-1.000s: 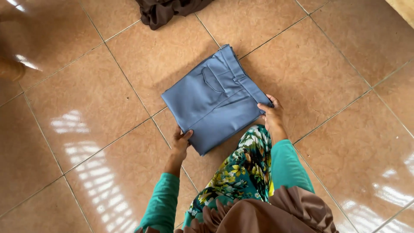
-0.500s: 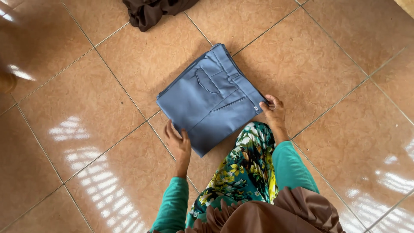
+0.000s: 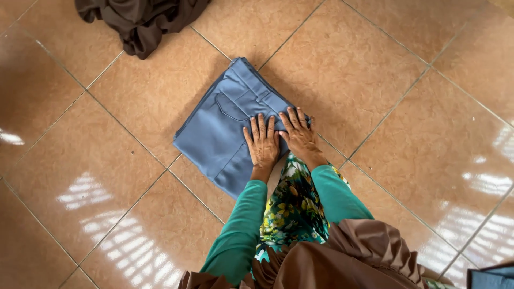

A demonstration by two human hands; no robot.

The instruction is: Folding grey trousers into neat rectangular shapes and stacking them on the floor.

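From the head view, you have the folded blue trousers lying flat on the tan tiled floor, with your left hand and right hand side by side, fingers spread and palms flat on the fold's near right edge, gripping nothing. The cloth looks soft, light and limp, likely to slide on the glossy tiles, so lift it from beneath both side edges. A dark brown garment lies well apart beyond
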